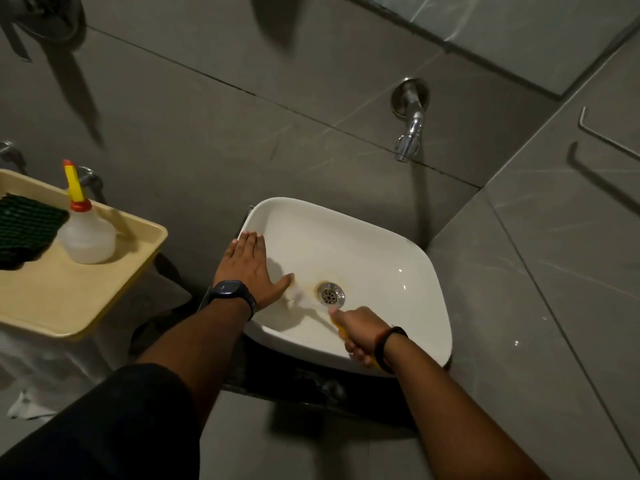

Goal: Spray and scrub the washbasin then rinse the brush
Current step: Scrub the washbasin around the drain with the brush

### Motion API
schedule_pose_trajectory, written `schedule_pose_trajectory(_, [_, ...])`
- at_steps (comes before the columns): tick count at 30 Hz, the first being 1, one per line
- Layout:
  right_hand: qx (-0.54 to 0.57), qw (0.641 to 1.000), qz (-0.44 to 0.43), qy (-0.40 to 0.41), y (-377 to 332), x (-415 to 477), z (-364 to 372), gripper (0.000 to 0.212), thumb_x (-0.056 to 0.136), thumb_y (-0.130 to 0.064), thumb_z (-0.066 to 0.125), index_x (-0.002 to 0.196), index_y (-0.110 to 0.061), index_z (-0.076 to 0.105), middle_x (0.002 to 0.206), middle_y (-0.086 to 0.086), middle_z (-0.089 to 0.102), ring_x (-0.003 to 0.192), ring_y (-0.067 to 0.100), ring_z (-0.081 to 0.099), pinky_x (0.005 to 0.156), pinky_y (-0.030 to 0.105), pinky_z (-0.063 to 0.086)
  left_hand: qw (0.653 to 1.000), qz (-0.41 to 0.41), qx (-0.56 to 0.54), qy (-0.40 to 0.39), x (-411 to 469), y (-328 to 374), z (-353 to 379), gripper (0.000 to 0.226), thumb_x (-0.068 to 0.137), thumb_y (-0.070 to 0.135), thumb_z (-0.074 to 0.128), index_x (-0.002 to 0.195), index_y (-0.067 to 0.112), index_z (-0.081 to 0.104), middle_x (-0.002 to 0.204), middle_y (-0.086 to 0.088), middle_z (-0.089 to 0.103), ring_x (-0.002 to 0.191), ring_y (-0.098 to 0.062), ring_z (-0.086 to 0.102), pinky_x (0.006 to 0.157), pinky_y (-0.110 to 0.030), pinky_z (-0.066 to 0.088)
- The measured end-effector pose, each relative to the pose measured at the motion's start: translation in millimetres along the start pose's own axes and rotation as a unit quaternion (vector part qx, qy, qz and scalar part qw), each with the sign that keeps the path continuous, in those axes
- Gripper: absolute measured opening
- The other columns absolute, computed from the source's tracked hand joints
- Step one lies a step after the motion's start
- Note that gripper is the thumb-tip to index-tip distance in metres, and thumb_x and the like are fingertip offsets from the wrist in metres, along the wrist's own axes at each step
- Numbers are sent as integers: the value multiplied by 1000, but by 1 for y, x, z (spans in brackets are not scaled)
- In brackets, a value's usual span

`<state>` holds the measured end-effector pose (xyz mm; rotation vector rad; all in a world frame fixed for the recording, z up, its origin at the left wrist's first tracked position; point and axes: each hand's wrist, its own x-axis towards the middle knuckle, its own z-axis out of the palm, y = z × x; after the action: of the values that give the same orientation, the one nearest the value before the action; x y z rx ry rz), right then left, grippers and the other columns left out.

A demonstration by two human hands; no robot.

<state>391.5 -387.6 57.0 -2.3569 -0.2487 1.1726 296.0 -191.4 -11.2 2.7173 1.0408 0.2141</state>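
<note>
So the washbasin [363,244] is the big fixed thing: glazed white ceramic, rigid, probably slick where it's wet, and it sits in the corner with its long axis running from upper left to lower right in the head view. Nothing to lift there, you just lean on it, which is what your left hand [251,268] is doing, spread flat and unclenched on the left rim with the thumb reaching down toward the bowl floor.

Your right hand [358,332] is clenched around the yellow handle of the brush [341,330], over the near wall of the bowl. Handle looks like stiff plastic, light I'd guess, and could get slippery with soap, so gripping well back on it seems right. The brush runs up-left from your fist, head end pointing toward the drain [330,292]; the bristle end is blurred and pale, so I can't tell exactly where it touches.

Spray bottle [85,233] stands upright on the beige tray [69,306] off to the left, nozzle pointing up, well apart from the basin. Wall tap [410,133] points down, and no water visibly runs from it
</note>
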Motion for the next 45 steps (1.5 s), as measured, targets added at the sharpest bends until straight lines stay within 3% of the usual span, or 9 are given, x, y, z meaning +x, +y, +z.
schedule_pose_trajectory(4, [-20, 987, -25, 157, -24, 36, 5, 48, 89, -51, 45, 103, -6, 57, 81, 14, 58, 58, 23, 49, 51, 26, 38, 1000, 0, -3, 4, 2, -1, 4, 101, 77, 76, 24, 147, 6, 5, 157, -13, 10, 144, -25, 4, 115, -38, -1])
schedule_pose_trajectory(9, [58, 998, -8, 1, -39, 49, 12, 48, 89, -55, 44, 79, -9, 54, 40, -2, 39, 30, 13, 27, 36, 18, 23, 1000, -3, -5, 5, 5, -3, 8, 102, 76, 77, 23, 147, 6, 4, 157, -13, 9, 144, -25, 3, 114, -38, -3])
schedule_pose_trajectory(16, [40, 980, 54, 190, 9, 40, -43, 45, 91, -48, 42, 81, -5, 55, 58, 10, 49, 41, 19, 39, 42, 23, 32, 1000, 0, 9, -4, 4, -2, 6, 103, 76, 78, 23, 147, 5, 2, 157, -13, 7, 144, -25, 1, 115, -38, -3])
schedule_pose_trajectory(22, [22, 993, 116, -15, 30, -6, -49, 52, 90, -55, 39, 54, -18, 39, 38, -3, 34, 28, 10, 24, 31, 16, 20, 1000, 6, 14, -9, 0, -1, -1, 102, 78, 76, 26, 147, 4, 5, 157, -14, 9, 144, -26, 4, 117, -40, 1])
schedule_pose_trajectory(28, [40, 994, 47, 85, 28, -11, -17, 47, 88, -50, 46, 58, -14, 46, 33, -3, 38, 27, 12, 29, 34, 14, 23, 1000, 6, 9, -14, -2, 1, -4, 101, 78, 76, 26, 147, 5, 5, 157, -13, 8, 144, -25, 3, 117, -39, 0])
schedule_pose_trajectory(33, [49, 994, 67, -66, -2, -4, 9, 51, 85, -60, 44, 58, -17, 43, 42, -4, 35, 31, 10, 24, 33, 17, 19, 1000, 5, -3, -20, -1, 1, -3, 102, 78, 77, 26, 147, 5, 4, 157, -14, 7, 144, -25, 3, 116, -39, -1])
schedule_pose_trajectory(36, [60, 997, 18, 40, -18, 14, 11, 46, 87, -53, 47, 67, -12, 50, 44, 1, 46, 31, 15, 37, 36, 19, 30, 1000, 4, -6, -17, -1, 0, -2, 103, 77, 78, 23, 147, 4, 4, 157, -14, 7, 144, -25, 3, 116, -39, -2])
schedule_pose_trajectory(40, [-90, 970, 6, 228, -9, 36, -3, 57, 88, -55, 44, 114, -6, 58, 102, 20, 64, 86, 31, 63, 79, 38, 50, 1000, 1, -4, -8, 1, -1, 1, 104, 75, 79, 23, 147, 5, 5, 157, -14, 9, 144, -25, 3, 115, -39, -2])
schedule_pose_trajectory(45, [-78, 991, -65, 85, -4, 27, 13, 43, 84, -58, 49, 71, -17, 52, 52, -1, 54, 37, 15, 47, 43, 20, 36, 1000, 2, -3, 0, 2, -2, 2, 104, 76, 78, 23, 146, 4, 6, 157, -15, 10, 144, -26, 4, 115, -39, -1])
